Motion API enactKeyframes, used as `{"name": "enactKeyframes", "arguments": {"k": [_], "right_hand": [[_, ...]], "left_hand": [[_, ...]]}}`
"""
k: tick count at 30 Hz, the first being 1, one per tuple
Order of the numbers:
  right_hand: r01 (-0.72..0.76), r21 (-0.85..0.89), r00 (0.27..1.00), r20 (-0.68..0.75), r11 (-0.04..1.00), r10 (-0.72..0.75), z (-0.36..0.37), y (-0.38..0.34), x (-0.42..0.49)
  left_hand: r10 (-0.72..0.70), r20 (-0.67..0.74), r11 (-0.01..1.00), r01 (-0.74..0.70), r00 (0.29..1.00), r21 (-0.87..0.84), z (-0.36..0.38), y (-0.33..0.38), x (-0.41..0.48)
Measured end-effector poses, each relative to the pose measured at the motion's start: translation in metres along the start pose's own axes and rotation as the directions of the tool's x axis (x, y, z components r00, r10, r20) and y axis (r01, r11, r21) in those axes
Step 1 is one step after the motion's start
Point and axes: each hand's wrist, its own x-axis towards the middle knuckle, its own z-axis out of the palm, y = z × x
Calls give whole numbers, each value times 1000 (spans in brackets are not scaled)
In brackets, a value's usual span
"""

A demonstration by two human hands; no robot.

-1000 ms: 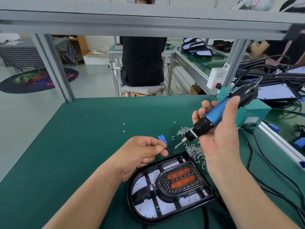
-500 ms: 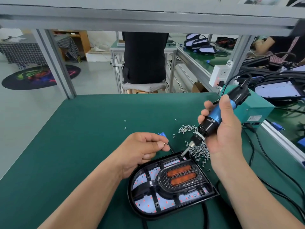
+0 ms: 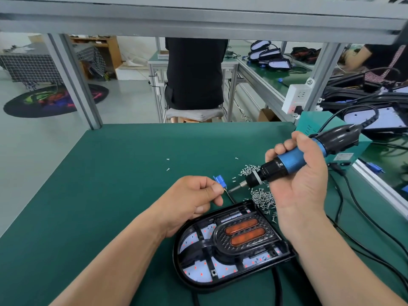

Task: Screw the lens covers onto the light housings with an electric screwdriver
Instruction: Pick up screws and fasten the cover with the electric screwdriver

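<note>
Gripping a blue-and-black electric screwdriver point(image 3: 291, 161) tight in the right hand point(image 3: 302, 184), bit tip right at a tiny screw point(image 3: 224, 190) pinched by the left hand point(image 3: 194, 195). Below both, flat on the green bench mat point(image 3: 110, 173), next to the loose silver screw pile point(image 3: 262, 197): the black D-shaped light housing point(image 3: 231, 246).

Your left hand point(image 3: 196, 196) is curled into a loose fist, knuckles up. Its thumb and forefinger pinch a small screw point(image 3: 224, 190) that juts out toward your right, and the other fingers fold under the palm. Your bare left forearm comes in from the lower left, wrist nearly straight. Your right hand point(image 3: 302, 184) wraps the blue barrel of the electric screwdriver point(image 3: 291, 161), thumb side toward you, thumb lying up along the body, fingertips showing over the far side. Ahead of your grip, the bit points left at the pinched screw. Your right forearm rises from the lower right.
</note>
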Motion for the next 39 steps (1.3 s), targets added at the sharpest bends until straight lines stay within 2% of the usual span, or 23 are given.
{"name": "enactKeyframes", "arguments": {"k": [6,9,16,30,36,39], "right_hand": [[-7,13,1000,5,1000,7,6,1,-6],[6,31,1000,15,1000,-7,7,-2,-6],[20,59,995,96,998,-26,9,-9,-8],[35,-18,991,126,999,-33,12,-4,-12],[2,-97,1000,30,995,1,11,2,-6],[-13,-103,1000,-25,995,10,7,4,-3]], "left_hand": [[-50,55,971,61,997,-229,-3,5,-2],[-54,78,957,74,995,-282,-3,5,-2],[-48,68,959,65,997,-276,-2,5,-1],[-50,23,965,54,998,-256,-2,3,-1],[-20,-96,985,3,995,-174,-1,5,-1],[-12,-92,989,-2,996,-150,0,5,-2]]}}
